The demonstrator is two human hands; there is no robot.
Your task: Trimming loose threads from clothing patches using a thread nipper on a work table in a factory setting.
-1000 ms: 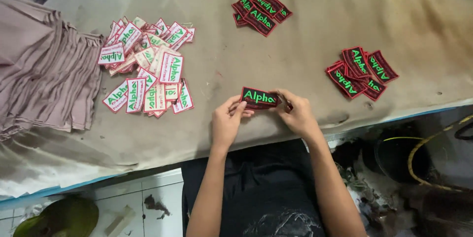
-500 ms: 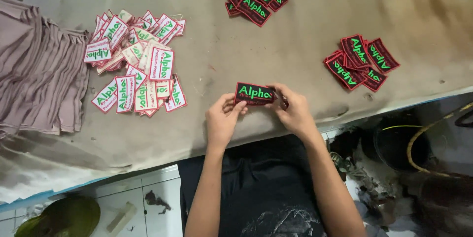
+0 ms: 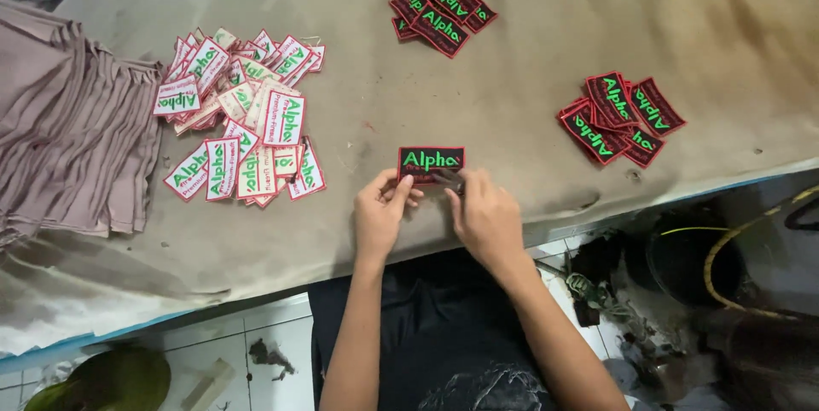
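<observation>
Both hands meet at a black rectangular embroidered patch with red border and green lettering (image 3: 431, 161), lying flat near the front edge of the grey-brown cloth-covered worktop (image 3: 529, 78). The left hand (image 3: 381, 215) pinches its lower left edge; the right hand (image 3: 483, 215) grips a small dark tool (image 3: 449, 178) at its lower right. Best done with the patch pinned flat. The tool's kind is unclear.

hands: 2 | black patch held: 1 (image 3: 431, 160) | black patch piles: 2, at 12 (image 3: 442, 11) and 2 o'clock (image 3: 618, 119) | white patch heap: 1, 10 o'clock (image 3: 243, 121) | folded cloth stack: 1, 9 o'clock (image 3: 72, 129)
</observation>
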